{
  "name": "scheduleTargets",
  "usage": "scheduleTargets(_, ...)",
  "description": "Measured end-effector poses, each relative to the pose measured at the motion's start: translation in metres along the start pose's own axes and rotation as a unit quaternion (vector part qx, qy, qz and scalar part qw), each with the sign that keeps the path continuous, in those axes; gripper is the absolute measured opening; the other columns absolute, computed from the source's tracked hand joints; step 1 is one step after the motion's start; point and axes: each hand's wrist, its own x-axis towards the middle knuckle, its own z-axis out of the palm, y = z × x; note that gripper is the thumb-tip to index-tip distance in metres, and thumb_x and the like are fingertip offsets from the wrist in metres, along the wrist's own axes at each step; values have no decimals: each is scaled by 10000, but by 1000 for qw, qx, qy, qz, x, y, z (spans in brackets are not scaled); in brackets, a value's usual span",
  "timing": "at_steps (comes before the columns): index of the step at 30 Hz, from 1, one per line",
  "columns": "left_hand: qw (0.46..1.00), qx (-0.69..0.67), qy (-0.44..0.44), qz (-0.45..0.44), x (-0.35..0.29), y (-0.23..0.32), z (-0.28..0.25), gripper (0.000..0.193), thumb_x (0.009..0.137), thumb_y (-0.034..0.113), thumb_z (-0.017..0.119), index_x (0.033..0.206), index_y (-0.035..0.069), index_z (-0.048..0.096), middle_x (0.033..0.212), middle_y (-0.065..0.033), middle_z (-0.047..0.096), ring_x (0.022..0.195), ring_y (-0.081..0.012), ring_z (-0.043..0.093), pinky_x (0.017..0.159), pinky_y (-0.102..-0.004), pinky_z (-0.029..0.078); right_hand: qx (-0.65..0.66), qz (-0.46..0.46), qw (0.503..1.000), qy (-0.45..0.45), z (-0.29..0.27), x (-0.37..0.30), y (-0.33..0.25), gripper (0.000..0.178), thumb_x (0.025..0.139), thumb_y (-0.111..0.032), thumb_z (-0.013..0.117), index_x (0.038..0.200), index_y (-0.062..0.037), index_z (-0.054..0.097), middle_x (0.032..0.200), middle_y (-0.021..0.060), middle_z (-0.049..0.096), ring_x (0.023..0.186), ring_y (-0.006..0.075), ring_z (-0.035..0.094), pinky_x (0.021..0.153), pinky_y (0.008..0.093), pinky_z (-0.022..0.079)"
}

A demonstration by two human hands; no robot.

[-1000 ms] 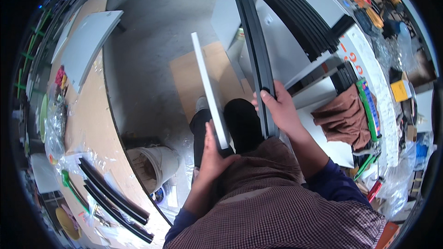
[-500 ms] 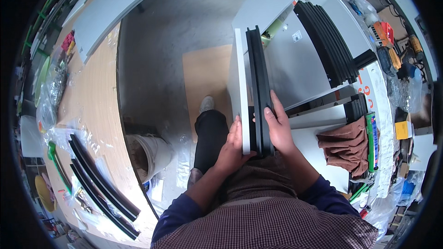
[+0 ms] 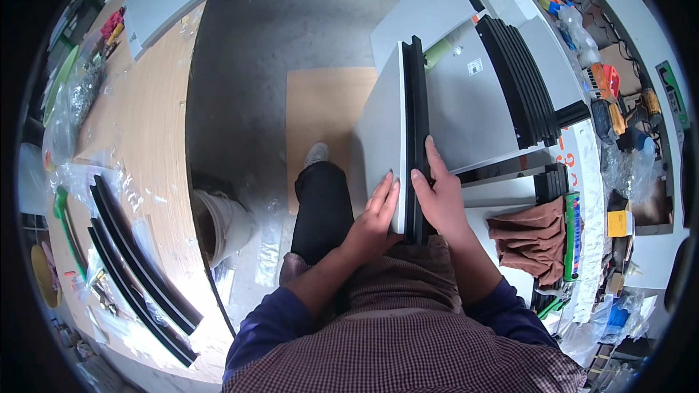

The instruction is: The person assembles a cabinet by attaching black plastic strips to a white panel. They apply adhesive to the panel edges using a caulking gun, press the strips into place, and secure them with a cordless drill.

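A light grey panel stands upright on edge before my body. Along its right-hand edge lies a long black grooved profile strip, close against the panel with no clear gap showing. My left hand grips the panel near its close end, fingers on the flat face and thumb around toward the strip. On the opposite side my right hand holds the black strip, fingers along its outer side and thumb over it. The undersides of both pieces are hidden.
To the left is a wooden workbench with loose black strips and another panel. A white bucket stands below. At right are stacked black profiles, a brown cloth and leaning panels.
The gap between the panel and the black strip has closed. The panel has turned so more of its flat face shows. My hands have come closer together, and the view has shifted slightly.
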Motion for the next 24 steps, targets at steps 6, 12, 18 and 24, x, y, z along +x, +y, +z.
scheduleTargets(6,999,-28,-13,-13,1,0,-4,1071,599,45,861,1500,-15,286,1559,-261,238,1414,-443,320,1114,-445,389,-111,-22,994,-14,-5,8,-12,667,897,-251,615,1476,-19,379,846,292,660,753,454,651,700,484,522)
scheduleTargets(12,998,-46,-24,-18,-1,-7,-5,1054,651,123,865,1526,63,280,1577,-234,217,1433,-428,287,1145,-443,341,-130,-41,991,-6,-4,11,-16,658,884,-264,627,1448,-2,410,817,300,653,750,464,648,694,499,525)
scheduleTargets(18,997,-68,-37,-28,-1,-12,-2,1112,665,298,868,1559,127,229,1603,-204,166,1450,-412,254,1161,-461,314,-135,-6,991,-10,-5,10,-18,650,877,-261,621,1440,-2,426,785,282,656,750,452,654,712,503,523)
scheduleTargets(24,997,-60,-32,-33,-4,-8,2,1075,726,344,826,1568,129,192,1616,-203,119,1459,-419,227,1167,-464,297,-155,-7,988,-5,-3,12,-18,653,873,-274,613,1439,-5,430,775,272,660,779,450,655,756,512,515)
